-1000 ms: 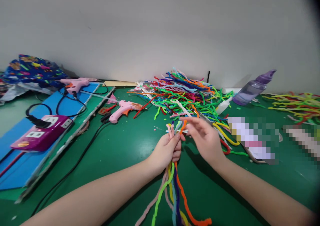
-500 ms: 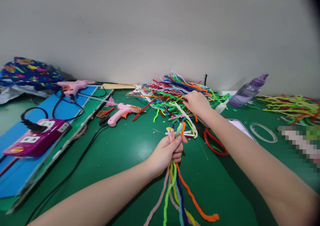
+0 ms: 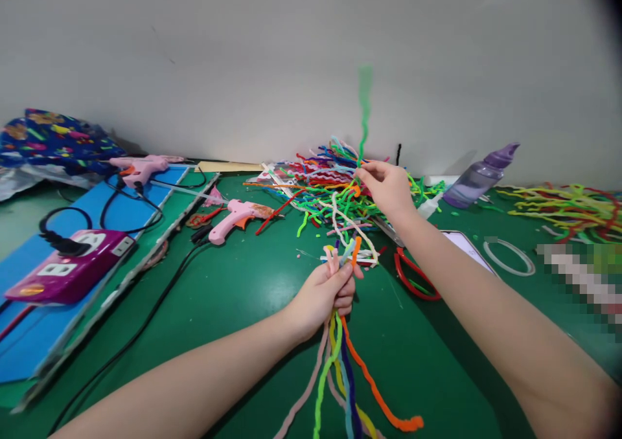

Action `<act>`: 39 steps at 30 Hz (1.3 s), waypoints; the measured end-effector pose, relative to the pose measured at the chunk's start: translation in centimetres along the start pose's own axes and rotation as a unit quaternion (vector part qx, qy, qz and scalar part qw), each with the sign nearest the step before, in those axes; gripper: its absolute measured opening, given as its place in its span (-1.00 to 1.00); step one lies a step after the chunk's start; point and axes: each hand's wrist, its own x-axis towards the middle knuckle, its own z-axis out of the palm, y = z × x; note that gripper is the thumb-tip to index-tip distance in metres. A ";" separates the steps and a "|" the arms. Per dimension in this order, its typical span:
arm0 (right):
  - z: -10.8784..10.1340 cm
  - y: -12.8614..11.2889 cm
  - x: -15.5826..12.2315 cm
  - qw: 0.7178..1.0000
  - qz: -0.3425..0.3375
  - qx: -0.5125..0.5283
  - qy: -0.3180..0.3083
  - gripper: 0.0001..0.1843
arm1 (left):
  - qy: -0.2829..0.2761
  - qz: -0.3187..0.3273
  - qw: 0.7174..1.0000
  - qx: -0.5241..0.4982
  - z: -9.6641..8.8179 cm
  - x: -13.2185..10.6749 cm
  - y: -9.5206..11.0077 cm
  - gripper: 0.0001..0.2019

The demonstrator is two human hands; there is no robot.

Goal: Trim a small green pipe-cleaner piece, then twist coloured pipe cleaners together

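My left hand (image 3: 324, 294) is closed around a bundle of pipe cleaners (image 3: 343, 374) in pink, green, yellow, blue and orange; their short ends stick up above my fist and the long ends trail toward me over the green mat (image 3: 233, 303). My right hand (image 3: 386, 190) is over the big heap of coloured pipe cleaners (image 3: 335, 183) at the back and pinches a green pipe cleaner (image 3: 363, 112), which stands up blurred above my fingers.
Two pink glue guns (image 3: 238, 217) (image 3: 140, 166) with cables lie to the left, beside a purple power strip (image 3: 68, 272) on a blue board. A purple bottle (image 3: 479, 177), a phone (image 3: 469, 248), a red loop (image 3: 413, 277), a clear ring (image 3: 508, 256) and another pipe-cleaner heap (image 3: 568, 209) lie right.
My right hand went from beside the bundle to the heap, then rose a little with a green pipe cleaner pinched in it. My left hand stayed put with its bundle.
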 end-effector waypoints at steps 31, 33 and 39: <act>-3.9 -3.8 -5.4 0.952 0.143 0.233 -0.138 -0.78 | 0.079 0.073 0.992 -0.060 -0.1 0.3 0.3 -0.84; -4.5 -5.3 -7.7 0.943 0.159 0.224 -0.189 -0.78 | 0.115 0.117 0.983 -0.081 -0.4 0.7 0.7 -0.85; -5.6 -8.2 -14.4 0.878 0.232 0.198 -0.369 -0.81 | 0.210 0.161 0.959 -0.105 -0.8 1.2 1.8 -0.88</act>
